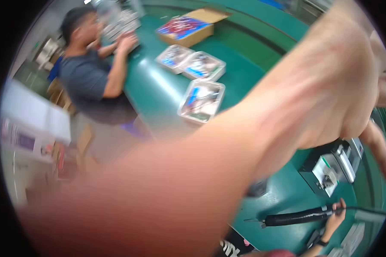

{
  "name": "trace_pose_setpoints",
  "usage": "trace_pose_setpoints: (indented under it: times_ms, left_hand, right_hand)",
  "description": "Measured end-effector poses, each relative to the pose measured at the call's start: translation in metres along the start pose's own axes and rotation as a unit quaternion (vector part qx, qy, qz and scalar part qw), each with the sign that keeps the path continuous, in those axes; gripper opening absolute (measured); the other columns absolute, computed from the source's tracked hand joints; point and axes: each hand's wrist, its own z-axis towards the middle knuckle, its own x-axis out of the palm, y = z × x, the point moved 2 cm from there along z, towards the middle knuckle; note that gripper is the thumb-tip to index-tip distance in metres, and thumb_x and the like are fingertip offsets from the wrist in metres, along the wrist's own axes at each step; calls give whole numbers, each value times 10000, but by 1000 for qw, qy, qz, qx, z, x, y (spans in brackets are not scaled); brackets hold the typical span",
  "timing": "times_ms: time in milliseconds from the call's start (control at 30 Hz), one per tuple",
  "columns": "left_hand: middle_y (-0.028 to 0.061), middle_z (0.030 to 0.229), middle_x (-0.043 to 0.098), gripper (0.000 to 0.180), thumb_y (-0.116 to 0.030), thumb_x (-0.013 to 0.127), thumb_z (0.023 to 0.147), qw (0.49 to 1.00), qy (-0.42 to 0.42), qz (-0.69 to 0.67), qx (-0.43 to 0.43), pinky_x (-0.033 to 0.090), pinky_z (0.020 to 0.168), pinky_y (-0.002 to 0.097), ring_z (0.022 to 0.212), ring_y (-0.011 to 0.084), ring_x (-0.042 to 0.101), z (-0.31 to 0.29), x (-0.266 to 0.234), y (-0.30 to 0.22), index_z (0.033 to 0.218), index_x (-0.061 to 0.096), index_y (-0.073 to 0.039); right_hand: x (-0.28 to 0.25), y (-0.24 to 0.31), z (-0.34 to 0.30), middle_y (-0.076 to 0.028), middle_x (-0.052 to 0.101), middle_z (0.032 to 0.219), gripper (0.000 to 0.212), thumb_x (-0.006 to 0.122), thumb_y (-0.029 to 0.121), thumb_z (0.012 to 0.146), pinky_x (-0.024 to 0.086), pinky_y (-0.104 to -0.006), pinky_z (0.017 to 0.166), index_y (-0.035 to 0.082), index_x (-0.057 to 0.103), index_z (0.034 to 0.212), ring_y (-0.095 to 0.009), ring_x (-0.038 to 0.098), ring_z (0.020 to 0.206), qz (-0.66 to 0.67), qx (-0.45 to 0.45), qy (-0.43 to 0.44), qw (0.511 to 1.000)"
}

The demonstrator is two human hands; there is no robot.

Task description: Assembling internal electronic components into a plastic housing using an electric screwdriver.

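Very close to the camera, my left forearm comes up from the lower left and my left hand spreads over the right side of the view, smeared by motion. One of its fingers stretches downward; the others run out at the right rim, and I see nothing held. At the lower right, my right hand, with a dark band at the wrist, closes around the cable end of a black electric screwdriver. The screwdriver's thin metal tip points left over the green table. Beyond it stands a dark machine with a silvery bar.
Three pale trays of small blue and metal parts sit on the table's far side. Behind them is an opened cardboard box of red and blue pieces. A co-worker sits at the left edge, hands over light-coloured parts. Boxes stand at far left.
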Motion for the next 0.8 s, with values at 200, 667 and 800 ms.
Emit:
trace_pose_setpoints:
  times_ms: [200, 667, 800]
  left_hand:
    - [183, 1277, 535, 621, -206, 697, 861, 998, 2, -53, -23, 543, 865, 502, 1138, 283, 565, -7, -23, 45, 1371, 411, 2]
    - [173, 1300, 519, 656, -174, 701, 833, 917, 18, 373, 142, 514, 896, 465, 1150, 272, 557, 9, 3, -86, 1384, 388, -6]
    - [171, 1307, 514, 667, -165, 702, 825, 852, -4, 464, 242, 505, 905, 454, 1153, 268, 555, -5, 44, -118, 1388, 381, -8]
  right_hand:
    - [45, 40, 13, -20, 571, 1013, 499, 668, -46, 845, 494, -264, 832, -27, 531, 1325, -107, 538, 918, -39, -37, 28, 998]
    - [20, 27, 83, -80, 605, 1172, 507, 741, -12, 811, 507, -232, 813, -10, 557, 1284, -170, 585, 1043, 70, -189, 68, 977]
    - [3, 119, 151, -89, 615, 1134, 491, 745, -12, 812, 510, -243, 816, -20, 558, 1265, -173, 598, 1006, -5, -259, 110, 960]
